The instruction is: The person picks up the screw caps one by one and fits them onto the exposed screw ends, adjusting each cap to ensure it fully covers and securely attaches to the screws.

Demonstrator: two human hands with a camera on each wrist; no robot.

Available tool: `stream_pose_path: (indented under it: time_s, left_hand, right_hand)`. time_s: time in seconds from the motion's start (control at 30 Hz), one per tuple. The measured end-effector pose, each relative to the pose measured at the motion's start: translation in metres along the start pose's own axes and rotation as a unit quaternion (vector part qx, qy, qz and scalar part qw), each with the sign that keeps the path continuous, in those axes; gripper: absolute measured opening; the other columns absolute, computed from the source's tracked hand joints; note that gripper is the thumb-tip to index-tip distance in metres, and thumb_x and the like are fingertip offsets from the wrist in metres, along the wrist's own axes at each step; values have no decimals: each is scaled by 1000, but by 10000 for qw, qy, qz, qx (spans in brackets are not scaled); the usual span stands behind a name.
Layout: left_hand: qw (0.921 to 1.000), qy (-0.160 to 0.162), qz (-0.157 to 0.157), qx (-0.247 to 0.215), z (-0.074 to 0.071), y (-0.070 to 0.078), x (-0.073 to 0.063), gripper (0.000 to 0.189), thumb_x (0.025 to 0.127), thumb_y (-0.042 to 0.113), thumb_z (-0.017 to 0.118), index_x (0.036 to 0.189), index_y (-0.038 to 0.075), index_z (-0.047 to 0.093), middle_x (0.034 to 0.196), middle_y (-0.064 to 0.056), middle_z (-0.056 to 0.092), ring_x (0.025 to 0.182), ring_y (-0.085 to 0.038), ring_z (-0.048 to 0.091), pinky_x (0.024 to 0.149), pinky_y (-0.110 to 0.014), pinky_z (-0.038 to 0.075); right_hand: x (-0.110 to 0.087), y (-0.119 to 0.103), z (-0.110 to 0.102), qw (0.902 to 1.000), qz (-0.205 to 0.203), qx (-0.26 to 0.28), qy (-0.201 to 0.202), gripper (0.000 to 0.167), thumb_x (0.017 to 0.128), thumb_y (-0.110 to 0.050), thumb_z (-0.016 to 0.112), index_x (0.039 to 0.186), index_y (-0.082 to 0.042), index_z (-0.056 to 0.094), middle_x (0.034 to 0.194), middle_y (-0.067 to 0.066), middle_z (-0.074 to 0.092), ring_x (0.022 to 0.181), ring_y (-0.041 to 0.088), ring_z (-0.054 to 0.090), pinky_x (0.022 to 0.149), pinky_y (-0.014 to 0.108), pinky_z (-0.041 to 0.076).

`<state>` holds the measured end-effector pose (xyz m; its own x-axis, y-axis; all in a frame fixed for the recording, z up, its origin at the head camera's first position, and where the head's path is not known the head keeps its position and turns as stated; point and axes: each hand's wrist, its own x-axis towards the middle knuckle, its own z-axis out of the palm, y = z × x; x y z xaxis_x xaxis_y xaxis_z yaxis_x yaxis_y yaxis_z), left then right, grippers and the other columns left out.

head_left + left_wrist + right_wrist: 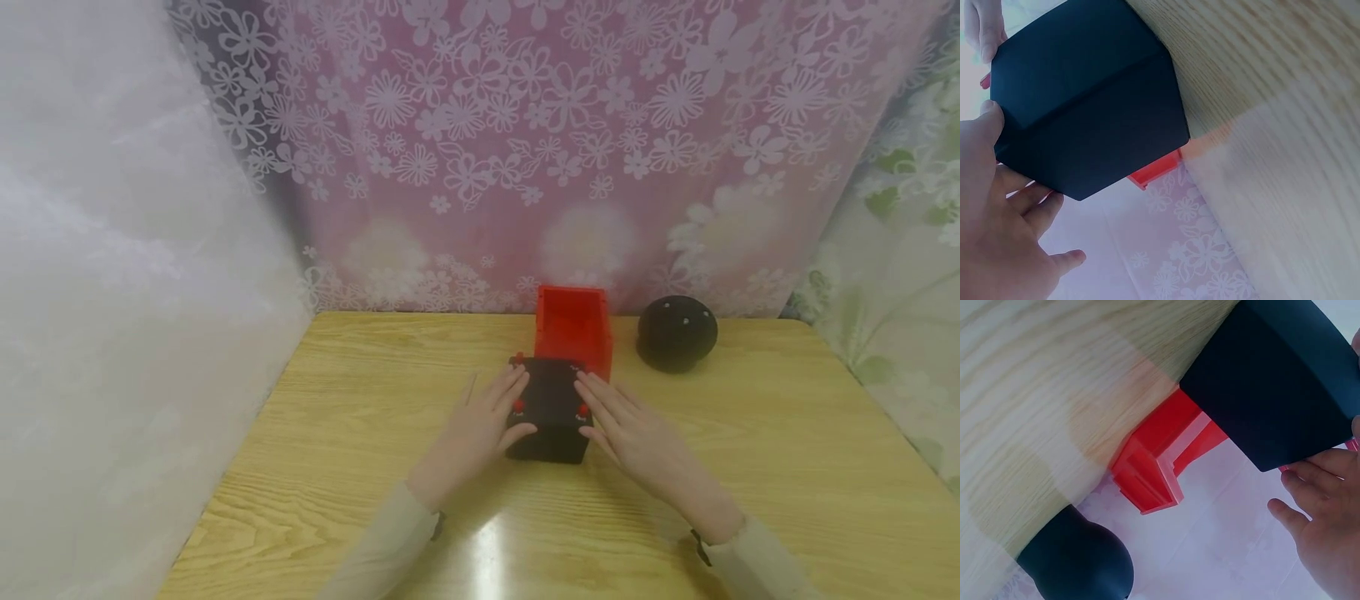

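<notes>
In the head view a black box [551, 442] stands on the table, with small red pegs [518, 406] near the corners of its top. My left hand [471, 433] rests its fairly straight fingers on the top's left edge, thumb towards the near edge. On the right edge my right hand [645, 450] lies in much the same way. Both wrist views show the box's plain dark sides, with the left hand [1004, 219] and the right hand [1329, 506] touching its top. What lies under the fingers is hidden.
Directly behind the box is a red open bin [573, 321], partly covered by it. A rounded black object [677, 333] with small silvery dots sits at the back right of the wooden table [360, 400]. A pink floral curtain [480, 150] hangs behind the table.
</notes>
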<state>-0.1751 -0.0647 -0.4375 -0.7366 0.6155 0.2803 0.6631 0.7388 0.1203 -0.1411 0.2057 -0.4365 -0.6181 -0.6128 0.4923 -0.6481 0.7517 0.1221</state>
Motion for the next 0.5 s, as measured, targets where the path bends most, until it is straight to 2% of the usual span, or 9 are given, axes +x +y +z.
stream_pose_path:
  time_s: [0.1,0.27,0.43,0.5]
  left_hand:
    - [10000,-57,-47,-50,-1,-2,-2,75,102,55,50,159,10,33,166,-4,29,152,-22,29,124,-57,12]
    - [9998,-118,-132,-110,-2,-6,-6,76,102,55,50,160,10,31,167,-4,27,153,-21,26,124,-57,11]
    - [9994,-92,-203,-246,-5,-11,-8,75,101,50,54,160,9,31,166,-5,27,152,-22,28,124,-58,11]
    - [9994,-47,-213,-259,-5,-13,-9,74,101,48,56,159,9,32,166,-5,28,152,-22,29,124,-58,12]
  right_hand:
    - [3,-2,0,10000,-19,23,48,64,106,-43,48,146,6,48,154,20,46,142,35,44,125,28,1]
    - [6,-6,3,9999,57,89,-44,64,104,-42,52,148,4,46,156,19,44,144,33,41,125,28,1]
    - [13,-8,7,10000,-1,57,61,73,109,-53,23,147,4,49,154,19,47,143,34,43,125,30,2]
    - [16,-9,7,10000,-9,31,19,76,109,-54,18,147,4,48,154,19,47,143,34,43,126,32,5]
